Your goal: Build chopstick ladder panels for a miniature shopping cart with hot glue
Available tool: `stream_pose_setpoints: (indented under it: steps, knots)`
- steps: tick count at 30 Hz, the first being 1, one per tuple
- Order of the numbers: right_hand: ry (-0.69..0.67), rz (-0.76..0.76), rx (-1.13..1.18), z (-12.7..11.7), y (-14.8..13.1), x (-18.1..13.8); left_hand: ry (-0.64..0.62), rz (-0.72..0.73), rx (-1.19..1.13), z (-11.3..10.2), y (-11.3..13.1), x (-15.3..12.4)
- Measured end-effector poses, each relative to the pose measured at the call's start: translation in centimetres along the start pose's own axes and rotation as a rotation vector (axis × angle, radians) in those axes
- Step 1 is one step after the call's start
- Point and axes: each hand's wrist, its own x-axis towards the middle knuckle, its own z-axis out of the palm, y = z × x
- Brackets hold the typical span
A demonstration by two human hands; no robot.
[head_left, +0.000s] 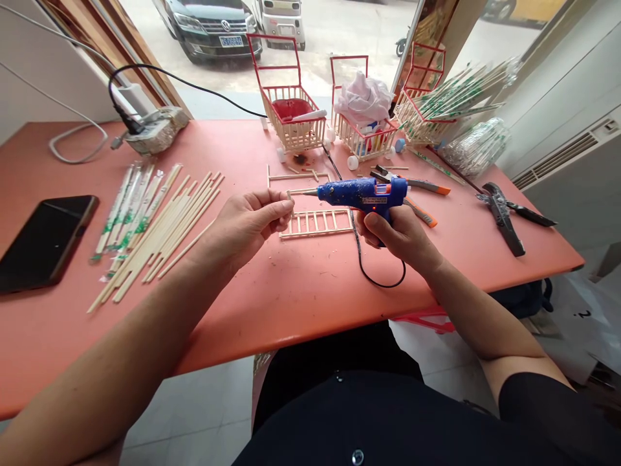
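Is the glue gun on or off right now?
On, it appears: a small red light glows on the blue glue gun held in the right hand.

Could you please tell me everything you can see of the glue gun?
The glue gun is blue, apparently plastic, with pale flecks on its barrel, a label and a lit reddish light. The right hand grips its handle, holding it roughly level above the table. Its nozzle points left, toward the left hand; whether it touches anything there is unclear.
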Motion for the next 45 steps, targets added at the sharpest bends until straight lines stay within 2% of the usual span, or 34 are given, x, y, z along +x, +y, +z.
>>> stream_pose_setpoints:
  steps: [3,6,8,16,26,37,45]
  knots:
    - [0.004,-0.017,-0.043,0.1,-0.1,0.0,0.001,-0.102,-0.124,0.5,0.2,0.1]
    - [0.006,-0.056,-0.089,0.4,-0.2,0.1,0.114,-0.217,-0.220,0.9,0.5,0.0]
    - [-0.010,-0.075,-0.102,0.6,-0.3,0.1,0.174,-0.242,-0.264,1.2,0.7,-0.1]
    - [-0.030,-0.106,-0.088,0.8,-0.2,0.3,0.201,-0.251,-0.335,2.0,1.1,-0.5]
    - [-0.031,-0.135,-0.046,0.9,0.0,0.4,0.155,-0.247,-0.324,1.8,1.0,-0.6]
    - [-0.011,-0.030,-0.090,0.9,-0.6,0.2,0.125,-0.214,-0.260,1.6,0.8,-0.5]
    - [0.010,-0.048,-0.079,0.9,-0.3,0.1,0.134,-0.220,-0.276,1.6,0.7,-0.5]
